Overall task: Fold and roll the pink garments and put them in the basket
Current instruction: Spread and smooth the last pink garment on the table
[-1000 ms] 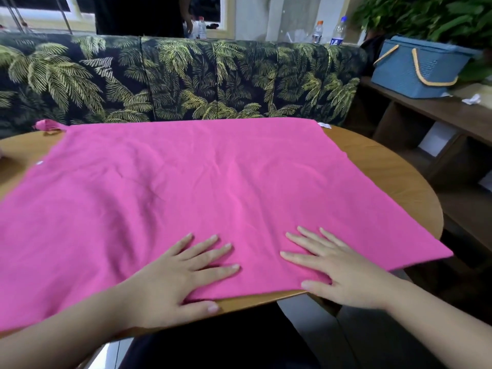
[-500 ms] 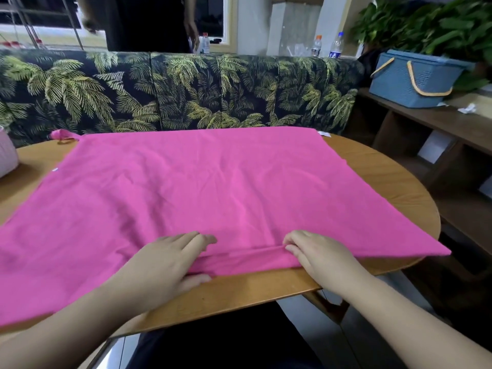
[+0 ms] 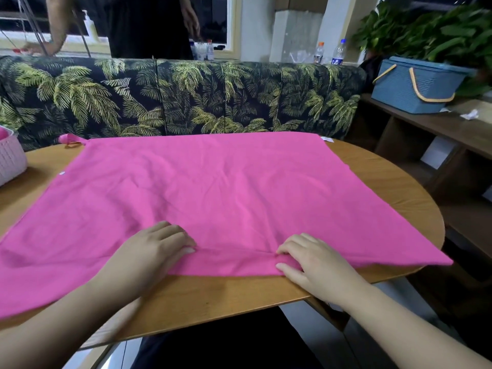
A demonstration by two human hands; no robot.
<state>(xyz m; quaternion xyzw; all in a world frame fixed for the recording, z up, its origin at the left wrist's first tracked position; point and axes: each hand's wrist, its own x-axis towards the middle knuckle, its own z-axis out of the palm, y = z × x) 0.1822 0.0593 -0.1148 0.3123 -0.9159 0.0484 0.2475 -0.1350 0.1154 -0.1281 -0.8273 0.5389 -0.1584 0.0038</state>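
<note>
**Hands Gather the Near Hem of a Pink Garment**

The left hand (image 3: 157,251) and right hand (image 3: 316,265), fingers curled, each pinch the near edge of the pink garment (image 3: 226,193) spread across a wooden table (image 3: 386,182). A pink basket (image 3: 10,158) sits at the table's far left.

garment (image 3: 226,193) on table (image 3: 386,187) — basket (image 3: 10,158) left
</note>
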